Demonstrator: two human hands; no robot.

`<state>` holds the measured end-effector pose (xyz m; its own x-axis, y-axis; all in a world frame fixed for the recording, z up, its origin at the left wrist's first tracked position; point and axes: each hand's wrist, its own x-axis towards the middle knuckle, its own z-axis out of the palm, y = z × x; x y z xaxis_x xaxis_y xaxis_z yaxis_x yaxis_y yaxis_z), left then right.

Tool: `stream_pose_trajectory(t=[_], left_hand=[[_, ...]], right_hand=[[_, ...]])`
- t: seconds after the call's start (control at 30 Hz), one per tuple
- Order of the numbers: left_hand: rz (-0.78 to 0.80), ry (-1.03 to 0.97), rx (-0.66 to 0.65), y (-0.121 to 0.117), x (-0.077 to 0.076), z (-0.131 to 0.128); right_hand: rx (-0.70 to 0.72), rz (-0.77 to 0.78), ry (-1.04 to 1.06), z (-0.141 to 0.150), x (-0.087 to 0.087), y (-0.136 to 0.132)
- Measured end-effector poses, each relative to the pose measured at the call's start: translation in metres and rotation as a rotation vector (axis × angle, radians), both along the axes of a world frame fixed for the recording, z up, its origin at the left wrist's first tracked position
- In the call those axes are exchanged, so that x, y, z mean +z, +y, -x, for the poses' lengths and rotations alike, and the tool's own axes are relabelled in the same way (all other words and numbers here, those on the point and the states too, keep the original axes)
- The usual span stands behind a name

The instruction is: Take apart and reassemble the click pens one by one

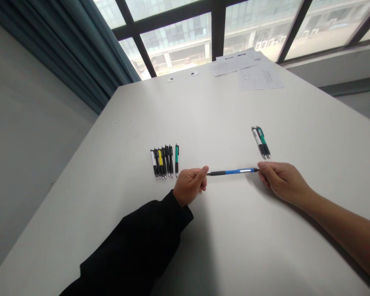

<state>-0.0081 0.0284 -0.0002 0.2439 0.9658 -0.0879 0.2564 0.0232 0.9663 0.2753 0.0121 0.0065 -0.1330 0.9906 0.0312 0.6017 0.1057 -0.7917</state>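
Observation:
A blue pen (pixel 232 172) with a black grip lies level between my two hands, held just over or on the white table. My left hand (pixel 190 183), in a black sleeve, pinches the tip end between thumb and fingers. At the other end, my right hand (pixel 280 179) is closed on the dark end of the same pen. Left of my left hand lies a row of several pens (pixel 164 162), mostly black, one with a yellow barrel. A green pen (pixel 176 160) lies slightly apart at that row's right end. Beyond my right hand, a white pen (pixel 258 140) and a green pen (pixel 263 140) lie side by side.
The white table (pixel 222 246) stretches to the windows. Loose printed papers (pixel 260 77) lie at its far edge. Two round holes, one a cable hole (pixel 194 73), are near the back. A blue-grey curtain (pixel 70 45) hangs on the left.

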Motion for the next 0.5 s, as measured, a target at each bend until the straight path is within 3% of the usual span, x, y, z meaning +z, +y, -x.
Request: stream_pose_trajectory(t=[0.27, 0.5], left_hand=[[0.014, -0.004, 0.004, -0.0004, -0.001, -0.0013], [0.006, -0.231, 0.016, 0.0067, -0.0053, -0.0008]], right_hand=[[0.023, -0.004, -0.016, 0.0001, 0.0016, 0.0013], [0.221, -0.086, 0.06, -0.0001, 0.0059, -0.0028]])
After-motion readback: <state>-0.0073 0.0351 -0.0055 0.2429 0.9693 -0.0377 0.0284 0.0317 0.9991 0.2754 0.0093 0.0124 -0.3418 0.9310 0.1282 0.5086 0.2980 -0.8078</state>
